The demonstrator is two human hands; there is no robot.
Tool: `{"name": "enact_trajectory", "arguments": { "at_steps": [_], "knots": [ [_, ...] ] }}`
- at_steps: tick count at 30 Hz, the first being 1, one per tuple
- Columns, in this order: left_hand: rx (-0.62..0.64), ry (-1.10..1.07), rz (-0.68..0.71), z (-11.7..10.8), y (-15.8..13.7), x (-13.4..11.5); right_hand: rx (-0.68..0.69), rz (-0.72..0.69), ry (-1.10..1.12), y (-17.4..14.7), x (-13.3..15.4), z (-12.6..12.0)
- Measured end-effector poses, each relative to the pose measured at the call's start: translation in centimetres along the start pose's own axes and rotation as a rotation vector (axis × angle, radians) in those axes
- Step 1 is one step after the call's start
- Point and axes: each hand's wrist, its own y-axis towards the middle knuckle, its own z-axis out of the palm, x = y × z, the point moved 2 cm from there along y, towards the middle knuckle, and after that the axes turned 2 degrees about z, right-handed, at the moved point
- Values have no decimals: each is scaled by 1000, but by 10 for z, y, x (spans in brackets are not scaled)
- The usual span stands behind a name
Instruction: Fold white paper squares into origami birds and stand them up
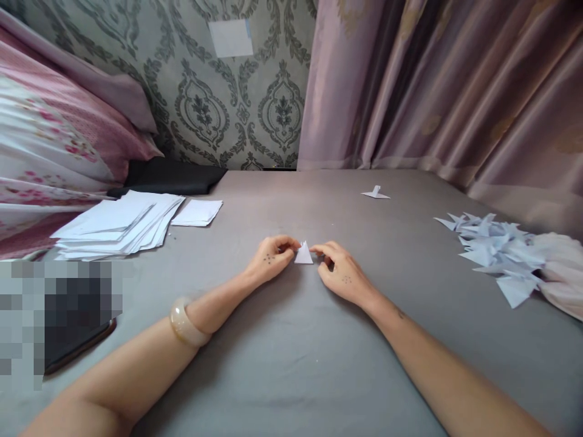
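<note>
A small white folded paper [303,254], shaped like a narrow triangle with a pointed top, is at the middle of the grey-covered surface. At its left edge, my left hand [272,258] has thumb and curled fingers closed on it. My right hand [341,270] is on the other side, its index fingertip at or very near the paper's right edge. The right thumb stays apart from that finger, leaving a gap between them. Whether the right fingertip actually touches the paper is hard to see.
Stacked white sheets [113,227] and a smaller paper pile [198,212] lie left. Several folded paper pieces [501,249] are heaped right, beside pale cloth [565,270]. One folded paper piece [376,193] stands farther back. A dark, partly blurred object [82,346] lies at left front.
</note>
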Motion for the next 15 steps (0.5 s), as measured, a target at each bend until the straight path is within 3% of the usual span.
{"name": "enact_trajectory", "arguments": {
  "at_steps": [9,15],
  "knots": [
    [38,-75,-23,-4,-3,-9,76,-160,-150,-16,13,-7],
    [99,-163,-33,-2,-4,-12,57,-49,66,-8,19,6]
  ]
}}
